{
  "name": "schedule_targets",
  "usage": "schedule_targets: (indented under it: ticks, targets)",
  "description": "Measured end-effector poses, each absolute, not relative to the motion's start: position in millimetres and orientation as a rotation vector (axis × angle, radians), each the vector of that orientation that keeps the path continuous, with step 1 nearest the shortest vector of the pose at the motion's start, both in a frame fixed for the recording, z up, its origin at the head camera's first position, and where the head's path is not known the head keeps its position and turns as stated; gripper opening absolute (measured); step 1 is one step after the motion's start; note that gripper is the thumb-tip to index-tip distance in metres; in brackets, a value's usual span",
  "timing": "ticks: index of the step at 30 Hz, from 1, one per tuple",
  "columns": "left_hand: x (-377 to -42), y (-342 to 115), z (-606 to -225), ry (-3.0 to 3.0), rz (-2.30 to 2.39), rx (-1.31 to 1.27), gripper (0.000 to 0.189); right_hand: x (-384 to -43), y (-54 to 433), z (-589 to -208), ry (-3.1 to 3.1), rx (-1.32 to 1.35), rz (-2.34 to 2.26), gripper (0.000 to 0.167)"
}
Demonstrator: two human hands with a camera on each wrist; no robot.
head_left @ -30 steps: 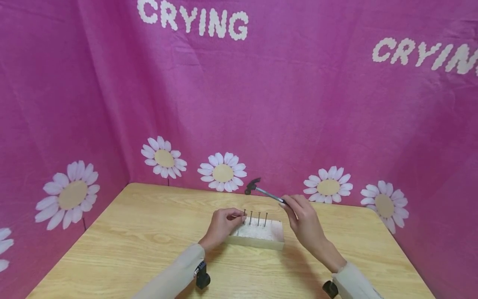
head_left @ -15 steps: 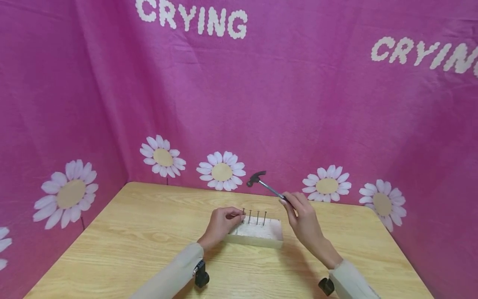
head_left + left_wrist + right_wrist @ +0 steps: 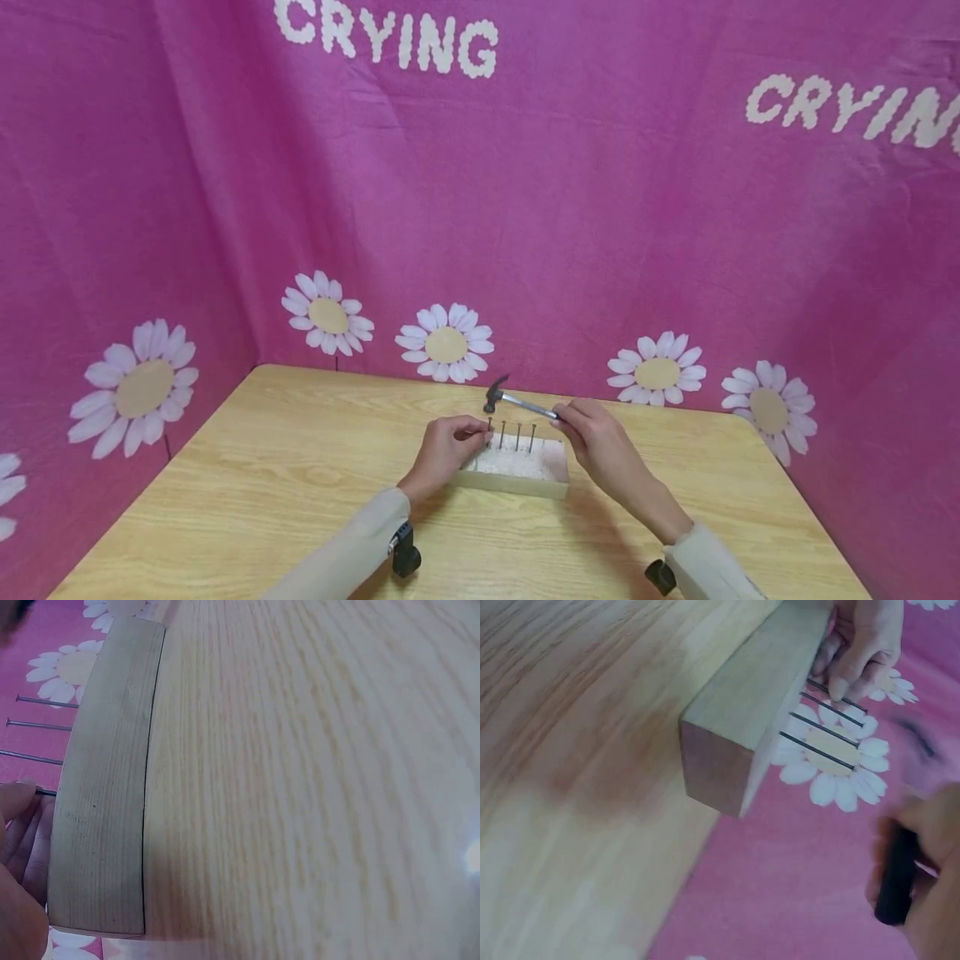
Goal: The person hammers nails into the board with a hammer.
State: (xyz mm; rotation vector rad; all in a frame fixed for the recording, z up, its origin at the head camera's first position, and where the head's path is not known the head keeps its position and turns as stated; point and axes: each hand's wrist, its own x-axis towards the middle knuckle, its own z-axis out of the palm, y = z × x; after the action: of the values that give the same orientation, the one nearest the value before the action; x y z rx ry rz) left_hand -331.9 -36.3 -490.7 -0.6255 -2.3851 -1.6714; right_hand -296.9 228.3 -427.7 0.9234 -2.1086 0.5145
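A pale wooden block (image 3: 517, 483) lies on the table, and several long nails stand upright in a row along its top. My left hand (image 3: 444, 454) pinches the leftmost nail (image 3: 46, 793) between thumb and finger, at the block's left end. In my right hand (image 3: 607, 446) is a claw hammer (image 3: 525, 405), gripped by its black handle (image 3: 898, 881). Its dark head hangs just above the leftmost nail's top; whether the two touch I cannot tell. The hammer's head is blurred in the right wrist view. The other nails (image 3: 817, 742) stand free to the right.
The light wood-grain table (image 3: 300, 450) reaches back to a pink cloth (image 3: 570, 208) with daisies and white lettering, which hangs behind and at both sides. A small black wrist camera (image 3: 406, 552) sits at the left sleeve, another camera (image 3: 660, 577) at the right.
The hammer's head rose between the first two head views and has now swung down to the leftmost nail. My left hand keeps its pinch, and the block stays put.
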Motion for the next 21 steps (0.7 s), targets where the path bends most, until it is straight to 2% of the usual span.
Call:
schedule_targets:
  ticks: [3, 9, 15, 21]
  targets:
    - [-332.6, -35.9, -491.0, -2.387, -1.657, -0.628, 0.012, -297.8, 228.8, -427.0, -2.127, 0.962, 0.416, 0.017]
    - [-331.2, -36.6, -490.6, -2.382, -1.658, -0.632, 0.013, -298.9, 228.6, -422.0, -2.01, 0.894, 0.542, 0.026]
    - [-331.4, -36.5, -488.8, -2.374, -1.644, -0.629, 0.012, -299.6, 227.3, -422.9, -2.104, 1.002, 0.368, 0.018]
    - [-330.4, -35.7, -489.0, -2.387, -1.67, -0.628, 0.012, -297.0, 228.9, -419.9, -2.002, 0.909, 0.457, 0.016]
